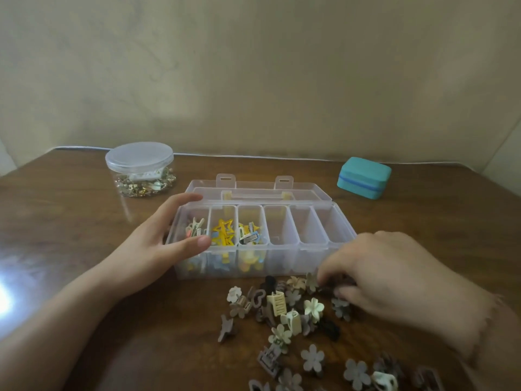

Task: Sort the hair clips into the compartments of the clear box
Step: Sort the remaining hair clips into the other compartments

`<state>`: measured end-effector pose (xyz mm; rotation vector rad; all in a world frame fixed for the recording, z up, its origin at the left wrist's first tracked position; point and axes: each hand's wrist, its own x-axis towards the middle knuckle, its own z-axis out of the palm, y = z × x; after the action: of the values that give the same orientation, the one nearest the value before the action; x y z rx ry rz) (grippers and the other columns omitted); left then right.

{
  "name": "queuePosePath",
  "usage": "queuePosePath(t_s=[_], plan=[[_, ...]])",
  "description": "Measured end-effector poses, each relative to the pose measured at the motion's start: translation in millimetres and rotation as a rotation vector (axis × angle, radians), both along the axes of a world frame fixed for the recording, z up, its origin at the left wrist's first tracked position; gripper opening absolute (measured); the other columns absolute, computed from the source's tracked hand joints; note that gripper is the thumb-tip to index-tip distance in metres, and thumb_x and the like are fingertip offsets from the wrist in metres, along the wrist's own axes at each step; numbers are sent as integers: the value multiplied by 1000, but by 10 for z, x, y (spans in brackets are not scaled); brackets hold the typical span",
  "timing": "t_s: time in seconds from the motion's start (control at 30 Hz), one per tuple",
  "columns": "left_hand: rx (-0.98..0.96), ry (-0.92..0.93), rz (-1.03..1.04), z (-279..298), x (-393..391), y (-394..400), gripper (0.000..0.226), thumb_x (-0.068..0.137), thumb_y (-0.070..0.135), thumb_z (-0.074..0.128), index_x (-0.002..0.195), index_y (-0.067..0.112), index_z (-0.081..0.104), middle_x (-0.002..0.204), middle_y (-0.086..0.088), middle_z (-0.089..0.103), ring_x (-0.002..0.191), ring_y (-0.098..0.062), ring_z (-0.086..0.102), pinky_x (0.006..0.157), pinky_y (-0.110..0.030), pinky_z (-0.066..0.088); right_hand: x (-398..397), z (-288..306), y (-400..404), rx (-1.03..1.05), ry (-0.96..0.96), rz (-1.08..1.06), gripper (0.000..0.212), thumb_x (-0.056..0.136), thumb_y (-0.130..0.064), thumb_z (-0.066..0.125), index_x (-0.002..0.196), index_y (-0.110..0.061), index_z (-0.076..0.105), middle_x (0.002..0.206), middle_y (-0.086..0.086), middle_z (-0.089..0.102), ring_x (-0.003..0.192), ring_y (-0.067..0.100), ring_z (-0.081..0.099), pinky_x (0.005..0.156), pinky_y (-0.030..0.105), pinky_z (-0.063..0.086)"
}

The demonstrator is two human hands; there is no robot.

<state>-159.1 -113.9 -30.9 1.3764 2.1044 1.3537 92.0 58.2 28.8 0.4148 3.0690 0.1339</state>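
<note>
The clear box (310, 258) stands open mid-table with its lid laid back. Its three left compartments hold clips: pale ones at far left, yellow star clips (223, 231) beside them, mixed yellow and blue ones third. The three right compartments look bare. My left hand (158, 244) grips the box's left end, thumb on the front rim, fingers along the side. A pile of beige, brown and grey hair clips (293, 314) lies in front of the box. My right hand (375, 272) reaches down into the pile's far right side, fingertips pinched among dark clips; what they hold is blurred.
A round clear jar (139, 170) with a lid and gold trinkets stands at the back left. A teal zip case (363, 177) sits at the back right. The brown wooden table ends at a wall behind. Glare lies on the table's left side.
</note>
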Motion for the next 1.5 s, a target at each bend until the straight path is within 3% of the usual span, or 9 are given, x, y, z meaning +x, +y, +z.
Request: queuePosePath(t_s=[0.17, 0.37, 0.5, 0.63, 0.7, 0.77, 0.9, 1.13, 1.5], plan=[[-7, -9, -14, 14, 12, -16, 89, 50, 85, 61, 131, 54, 40, 132, 37, 45, 117, 26, 37, 89, -15, 36, 64, 140, 63, -181, 180, 45, 14, 84, -47, 61, 98, -48, 60, 89, -24, 64, 76, -5, 57, 62, 12, 40], [-4, -26, -40, 18, 100, -2, 80, 54, 72, 63, 129, 54, 40, 122, 42, 49, 110, 26, 44, 81, -7, 38, -128, -34, 27, -361, 791, 16, 20, 79, -35, 71, 96, -41, 63, 83, -23, 66, 65, 12, 59, 54, 23, 49], [-3, -26, -46, 23, 124, 13, 79, 56, 71, 62, 129, 53, 40, 120, 42, 49, 109, 26, 44, 78, 1, 37, -216, -134, 18, -301, 712, -11, 22, 81, -44, 62, 101, -36, 66, 84, -23, 66, 70, -7, 56, 54, 11, 33], [-7, -20, -43, 26, 125, 10, 80, 57, 72, 61, 131, 53, 39, 121, 43, 46, 109, 30, 40, 78, 3, 35, -65, 12, 73, -340, 786, -45, 11, 81, -38, 65, 91, -36, 67, 79, -22, 66, 62, 9, 60, 52, 22, 48], [-13, -10, -43, 23, 114, 7, 80, 57, 73, 61, 131, 53, 38, 123, 41, 46, 110, 29, 40, 79, 1, 36, 64, 143, 133, -313, 682, -86, 2, 79, -34, 69, 81, -34, 67, 75, -20, 67, 68, 5, 62, 54, 18, 42], [-18, -8, -36, 17, 97, 3, 81, 57, 74, 61, 131, 54, 38, 127, 38, 46, 112, 26, 41, 82, -6, 36, 152, 230, 159, -233, 343, -114, 4, 79, -40, 69, 81, -42, 65, 80, -28, 65, 77, -9, 59, 56, 13, 38], [-18, -41, -39, 4, 80, 8, 80, 56, 72, 62, 131, 55, 39, 127, 35, 49, 110, 24, 45, 83, -9, 37, 165, 223, 70, -129, -111, -109, 28, 79, -55, 66, 104, -61, 55, 96, -36, 62, 95, -8, 56, 82, 22, 49], [-24, -38, -36, -4, 75, 13, 80, 56, 74, 62, 130, 56, 39, 130, 34, 47, 113, 24, 42, 88, -15, 36, 108, 161, 42, 13, -107, -73, 44, 89, -24, 56, 115, -59, 53, 120, -26, 58, 107, 5, 56, 86, 26, 52], [-14, -32, -26, -14, 28, -8, 87, 52, 83, 62, 131, 54, 40, 131, 35, 47, 116, 23, 41, 93, -19, 36, 28, 104, 161, -46, -133, -44, 40, 92, -21, 58, 113, -56, 57, 114, -28, 56, 106, 1, 53, 83, 21, 49]])
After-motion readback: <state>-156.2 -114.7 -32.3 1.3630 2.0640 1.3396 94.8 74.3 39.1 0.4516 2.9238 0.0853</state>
